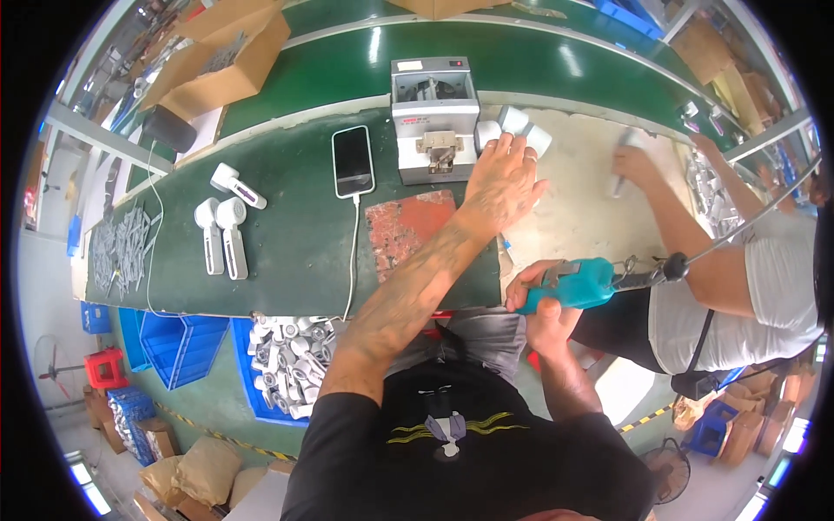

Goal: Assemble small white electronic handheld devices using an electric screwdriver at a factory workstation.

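My right hand (pixel 549 317) is wrapped round a teal electric screwdriver (pixel 578 285), which hangs from a cable above the bench's front edge. My left arm crosses the bench, and my left hand (pixel 504 181) lies palm down with its fingers stretched out. Its fingertips reach the white plastic parts (pixel 526 130) beside a grey benchtop machine (pixel 435 122); whether they touch them I cannot tell. Left of the machine lies a phone (pixel 353 161) on a white charging cable. Further left are several white round-headed handheld units (pixel 233 227). A worn red mat (pixel 408 227) lies partly behind my forearm.
A pile of thin grey parts (pixel 126 247) covers the bench's left end. Below the front edge stands a blue bin (pixel 252 395) of white parts. A co-worker's arm (pixel 686 226) works close on the right. An open carton (pixel 248 74) sits at the back left.
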`<state>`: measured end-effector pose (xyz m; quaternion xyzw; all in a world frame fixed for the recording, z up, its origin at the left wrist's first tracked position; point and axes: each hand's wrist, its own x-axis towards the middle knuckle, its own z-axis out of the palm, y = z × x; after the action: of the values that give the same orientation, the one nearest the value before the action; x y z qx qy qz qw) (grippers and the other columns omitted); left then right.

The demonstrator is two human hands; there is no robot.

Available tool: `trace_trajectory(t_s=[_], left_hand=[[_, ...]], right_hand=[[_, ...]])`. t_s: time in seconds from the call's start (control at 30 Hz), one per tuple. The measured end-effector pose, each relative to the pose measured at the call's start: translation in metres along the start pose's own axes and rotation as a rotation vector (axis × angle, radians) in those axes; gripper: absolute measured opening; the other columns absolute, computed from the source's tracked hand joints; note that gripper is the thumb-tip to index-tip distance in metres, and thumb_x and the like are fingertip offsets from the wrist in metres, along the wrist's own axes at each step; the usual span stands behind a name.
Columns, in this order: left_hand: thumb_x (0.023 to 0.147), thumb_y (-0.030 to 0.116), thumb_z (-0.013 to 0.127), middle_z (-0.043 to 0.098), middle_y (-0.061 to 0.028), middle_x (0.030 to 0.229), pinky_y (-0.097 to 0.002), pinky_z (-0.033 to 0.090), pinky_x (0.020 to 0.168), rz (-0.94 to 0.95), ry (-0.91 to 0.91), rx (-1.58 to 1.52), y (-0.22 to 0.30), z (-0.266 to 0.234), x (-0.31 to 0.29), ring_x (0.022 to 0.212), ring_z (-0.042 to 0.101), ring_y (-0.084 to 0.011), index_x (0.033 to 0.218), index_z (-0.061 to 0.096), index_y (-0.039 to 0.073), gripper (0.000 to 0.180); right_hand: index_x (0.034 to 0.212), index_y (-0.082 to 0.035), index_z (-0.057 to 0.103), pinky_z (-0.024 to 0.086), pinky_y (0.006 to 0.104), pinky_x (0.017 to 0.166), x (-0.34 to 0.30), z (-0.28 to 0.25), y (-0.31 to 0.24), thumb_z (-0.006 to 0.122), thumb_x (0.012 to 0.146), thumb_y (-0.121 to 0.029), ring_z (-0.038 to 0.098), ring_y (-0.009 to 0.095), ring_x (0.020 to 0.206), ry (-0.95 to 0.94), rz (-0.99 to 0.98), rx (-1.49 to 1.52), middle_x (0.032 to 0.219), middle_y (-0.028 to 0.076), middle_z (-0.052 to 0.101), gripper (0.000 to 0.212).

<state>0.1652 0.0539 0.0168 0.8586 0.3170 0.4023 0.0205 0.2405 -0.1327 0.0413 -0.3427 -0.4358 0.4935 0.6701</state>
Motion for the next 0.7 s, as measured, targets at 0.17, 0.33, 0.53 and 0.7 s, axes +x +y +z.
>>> trace_trajectory(t_s=[0.17, 0.33, 0.53, 0.7], left_hand=[[0.085, 0.045, 0.065, 0.056, -0.0156, 0.118, -0.0455, 0.036, 0.099, -0.139, -0.368, 0.360, -0.002, 0.040, 0.022, 0.117, 0.044, -0.0324, 0.108, 0.068, -0.002, 0.052], [0.081, 0.034, 0.065, 0.058, -0.0138, 0.109, -0.0438, 0.036, 0.096, -0.155, -0.284, 0.308, 0.000, 0.055, 0.009, 0.113, 0.046, -0.0314, 0.110, 0.067, 0.004, 0.042], [0.080, 0.018, 0.070, 0.062, -0.0131, 0.094, -0.0457, 0.042, 0.088, -0.145, -0.113, 0.050, 0.024, 0.029, -0.003, 0.102, 0.051, -0.0340, 0.109, 0.066, 0.003, 0.033], [0.076, 0.013, 0.078, 0.063, -0.0108, 0.095, -0.0457, 0.046, 0.084, -0.185, 0.062, -0.192, 0.016, -0.035, -0.041, 0.095, 0.054, -0.0335, 0.101, 0.068, 0.002, 0.030]], right_hand=[[0.111, 0.006, 0.055, 0.048, 0.0295, 0.062, -0.016, -0.014, -0.010, 0.076, 0.082, -0.059, 0.060, 0.016, 0.068, 0.064, -0.014, -0.085, 0.075, 0.007, 0.060, 0.074], [0.111, 0.006, 0.056, 0.048, 0.0295, 0.061, -0.016, -0.025, -0.014, 0.078, 0.081, -0.059, 0.060, 0.016, 0.067, 0.089, -0.005, -0.100, 0.076, 0.007, 0.060, 0.075], [0.111, 0.007, 0.057, 0.046, 0.0284, 0.059, -0.005, -0.035, -0.005, 0.079, 0.083, -0.056, 0.061, 0.016, 0.066, 0.104, -0.024, -0.171, 0.078, 0.006, 0.060, 0.072], [0.107, 0.006, 0.057, 0.045, 0.0286, 0.055, 0.009, -0.024, 0.001, 0.069, 0.084, -0.069, 0.059, 0.017, 0.062, 0.144, -0.037, -0.334, 0.070, 0.006, 0.057, 0.080]])
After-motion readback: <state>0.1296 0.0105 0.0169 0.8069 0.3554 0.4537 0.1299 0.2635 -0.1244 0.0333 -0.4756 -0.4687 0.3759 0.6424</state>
